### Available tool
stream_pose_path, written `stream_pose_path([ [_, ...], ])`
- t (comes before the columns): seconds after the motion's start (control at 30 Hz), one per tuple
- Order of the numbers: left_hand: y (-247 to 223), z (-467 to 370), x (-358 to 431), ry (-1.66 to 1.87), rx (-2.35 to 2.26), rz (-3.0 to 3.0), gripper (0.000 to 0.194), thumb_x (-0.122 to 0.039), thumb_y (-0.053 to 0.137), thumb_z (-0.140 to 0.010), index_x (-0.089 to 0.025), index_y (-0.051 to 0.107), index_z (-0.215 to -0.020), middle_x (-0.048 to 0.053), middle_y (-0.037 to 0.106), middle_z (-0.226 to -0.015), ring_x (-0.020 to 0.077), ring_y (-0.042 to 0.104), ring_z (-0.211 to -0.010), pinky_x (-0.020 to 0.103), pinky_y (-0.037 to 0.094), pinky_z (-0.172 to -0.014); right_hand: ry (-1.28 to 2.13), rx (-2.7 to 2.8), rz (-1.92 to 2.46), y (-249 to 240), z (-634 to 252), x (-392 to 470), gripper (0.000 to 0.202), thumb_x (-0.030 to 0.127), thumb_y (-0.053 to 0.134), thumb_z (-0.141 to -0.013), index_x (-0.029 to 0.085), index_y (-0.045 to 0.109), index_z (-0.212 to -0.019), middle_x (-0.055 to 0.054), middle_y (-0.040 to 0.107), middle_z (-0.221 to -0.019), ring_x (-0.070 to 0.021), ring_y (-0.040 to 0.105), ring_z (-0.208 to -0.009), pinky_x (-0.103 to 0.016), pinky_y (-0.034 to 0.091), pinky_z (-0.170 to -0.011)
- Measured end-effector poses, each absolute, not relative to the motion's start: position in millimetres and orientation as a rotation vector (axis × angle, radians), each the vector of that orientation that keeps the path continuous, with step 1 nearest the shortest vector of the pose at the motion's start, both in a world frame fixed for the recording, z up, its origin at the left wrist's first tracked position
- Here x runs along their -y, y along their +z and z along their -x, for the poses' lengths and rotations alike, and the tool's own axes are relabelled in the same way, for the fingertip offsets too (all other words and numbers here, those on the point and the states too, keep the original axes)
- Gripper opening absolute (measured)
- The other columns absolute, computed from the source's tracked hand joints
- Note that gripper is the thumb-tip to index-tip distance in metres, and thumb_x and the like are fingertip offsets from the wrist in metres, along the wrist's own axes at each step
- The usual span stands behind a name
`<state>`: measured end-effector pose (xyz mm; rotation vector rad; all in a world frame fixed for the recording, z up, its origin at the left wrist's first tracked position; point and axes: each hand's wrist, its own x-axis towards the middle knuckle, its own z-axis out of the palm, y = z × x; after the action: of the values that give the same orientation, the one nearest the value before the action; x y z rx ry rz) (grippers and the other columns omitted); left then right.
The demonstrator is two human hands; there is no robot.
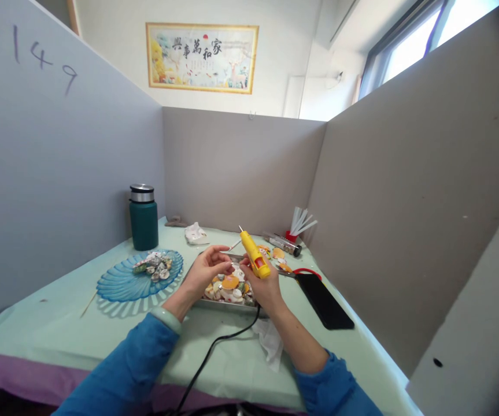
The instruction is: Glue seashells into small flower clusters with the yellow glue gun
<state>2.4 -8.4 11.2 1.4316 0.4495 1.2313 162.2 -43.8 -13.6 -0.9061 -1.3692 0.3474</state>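
Note:
My right hand (266,289) is closed round a yellow glue gun (254,254), whose tip points up and away from me, its black cord running down to the table's front edge. My left hand (208,268) is just to the left, thumb and fingers brought together on something small that I cannot make out. Both hands are over a metal tray (227,306) of shells and orange pieces (230,282). On the left, a blue scalloped plate (114,284) holds a cluster of shells (156,267).
A green bottle (144,222) stands behind the plate. To the right lie a black phone (325,301) and red-handled scissors (307,270); white sticks (300,222) stand in a red holder near a clear tube (286,245). A crumpled tissue (270,341) lies in front. Grey partitions surround the table.

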Motion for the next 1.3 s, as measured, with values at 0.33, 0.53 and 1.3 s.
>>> stream_pose_path([
  [0.33, 12.9, -1.2, 8.0, 1.266, -0.468, -1.365, 0.046, -0.024, 0.077, -0.063, -0.015, 0.055, -0.102, -0.001, 0.064, -0.072, 0.0136, 0.065, -0.064, 0.028, 0.052, -0.066, 0.403, 1.309, 0.914, -12.3, -160.8, 43.2, 0.029, 0.037, 0.063, -0.077, 0.016, 0.062, -0.099, -0.003, 0.065, -0.081, -0.0132, 0.058, -0.060, -0.025, 0.050, -0.055],
  [0.53, 18.2, 2.5, 4.8, 1.453, -0.529, -1.283, 0.050, -0.025, 0.079, -0.059, -0.014, 0.055, -0.102, -0.002, 0.063, -0.070, 0.0122, 0.063, -0.062, 0.026, 0.051, -0.064, 0.316, 1.447, 1.020, -9.0, -164.3, 47.3, 0.026, 0.039, 0.061, -0.078, 0.017, 0.063, -0.092, -0.002, 0.063, -0.074, -0.0136, 0.055, -0.058, -0.025, 0.047, -0.055],
  [1.3, 17.8, 9.7, -3.6, 1.627, -0.555, -1.179, 0.051, -0.027, 0.080, -0.057, -0.016, 0.051, -0.097, -0.003, 0.065, -0.070, 0.0121, 0.064, -0.064, 0.028, 0.051, -0.071, -0.008, 1.869, 1.071, 0.7, -160.7, 61.7, 0.016, 0.015, 0.051, -0.078, 0.020, 0.062, -0.088, -0.002, 0.066, -0.078, -0.0166, 0.059, -0.070, -0.023, 0.040, -0.063],
])
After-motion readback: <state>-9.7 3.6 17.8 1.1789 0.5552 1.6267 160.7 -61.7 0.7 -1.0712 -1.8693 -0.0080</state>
